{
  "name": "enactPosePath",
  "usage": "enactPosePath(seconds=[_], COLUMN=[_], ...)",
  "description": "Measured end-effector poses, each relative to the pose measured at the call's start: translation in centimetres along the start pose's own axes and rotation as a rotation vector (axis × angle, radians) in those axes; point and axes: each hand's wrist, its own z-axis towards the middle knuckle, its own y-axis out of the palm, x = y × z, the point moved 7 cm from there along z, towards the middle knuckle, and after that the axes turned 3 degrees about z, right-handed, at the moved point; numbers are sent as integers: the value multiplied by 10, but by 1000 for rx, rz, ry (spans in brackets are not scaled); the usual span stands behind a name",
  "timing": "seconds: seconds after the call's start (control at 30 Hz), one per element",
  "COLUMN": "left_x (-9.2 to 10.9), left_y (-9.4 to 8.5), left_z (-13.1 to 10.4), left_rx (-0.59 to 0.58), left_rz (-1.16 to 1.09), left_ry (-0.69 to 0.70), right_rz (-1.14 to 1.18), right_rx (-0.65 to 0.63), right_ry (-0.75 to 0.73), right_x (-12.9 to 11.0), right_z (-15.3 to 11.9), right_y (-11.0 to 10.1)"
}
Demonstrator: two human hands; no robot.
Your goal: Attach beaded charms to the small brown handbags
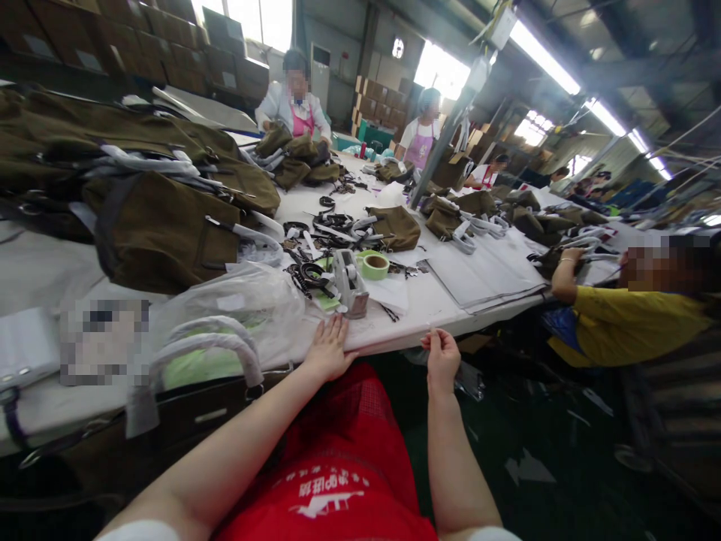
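My left hand (331,349) lies flat at the table's front edge, fingers stretched towards a tape dispenser (354,291) just beyond them. Beside the dispenser is a light green roll of tape (375,264). My right hand (442,359) is raised off the table's edge, thumb and fingertips pinched together. A tiny pale bit shows at its fingertips, too small to name. Left of my left hand, a dark handbag (191,417) with wrapped handles leans at the table's edge. Black coiled straps (309,278) lie behind the left hand.
Olive bags (161,229) are heaped on the left of the white table (414,319). Clear plastic (248,293) lies in front of them. White sheets (487,270) are stacked to the right. A metal post (444,139) rises mid-table. Several co-workers surround the table, one in a yellow shirt (636,327).
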Motion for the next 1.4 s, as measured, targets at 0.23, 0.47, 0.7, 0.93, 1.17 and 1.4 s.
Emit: enactPosePath(seconds=[0.23, 0.47, 0.7, 0.93, 1.17, 1.4], left_x=[64, 21, -30, -44, -93, -136], left_y=[-81, -74, -71, -65, -82, -45], left_z=[-87, -150, -196, -204, -213, -213], left_rx=[348, -176, -160, -147, 169, 159], left_rz=[-87, -367, -401, -384, -508, -655], left_ry=[362, 269, 12, -50, -295, -548], right_rz=[-88, 3, -224, -338, -421, -348], right_rx=[-566, -880, -980, -1545, -1427, -1293], right_ry=[25, 110, -319, -634, -554, -219], right_x=[-58, -64, -88, -109, -79, -31], right_z=[-61, -111, -140, -245, -241, -234], right_y=[26, 61, 101, 151, 177, 203])
